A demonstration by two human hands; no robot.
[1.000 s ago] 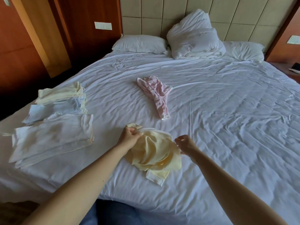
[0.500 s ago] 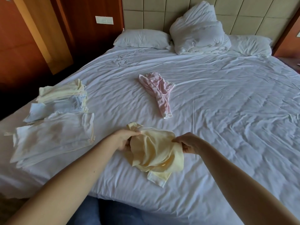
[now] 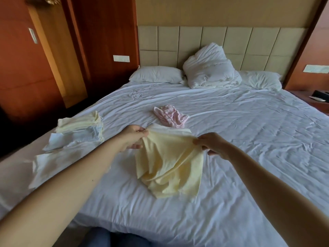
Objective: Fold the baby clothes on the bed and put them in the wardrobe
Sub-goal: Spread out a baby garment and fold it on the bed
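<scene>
The yellow cloth (image 3: 169, 166) is held up over the bed (image 3: 249, 139) by its top edge, likely so it hangs flat for folding. One corner is pinched by the left hand (image 3: 132, 139), the other by the right hand (image 3: 211, 144). Folded clothes (image 3: 80, 129) are piled at 9 o'clock; a pink cloth (image 3: 170, 116) lies at 12. No open wardrobe is seen.

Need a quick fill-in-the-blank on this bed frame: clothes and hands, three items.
1. The left hand and right hand pinch a lifted garment that is pale ____.
2. The crumpled garment beyond it is ____.
3. On the bed, the folded pile lies to the person's ____.
Missing words: yellow; pink; left.
</scene>
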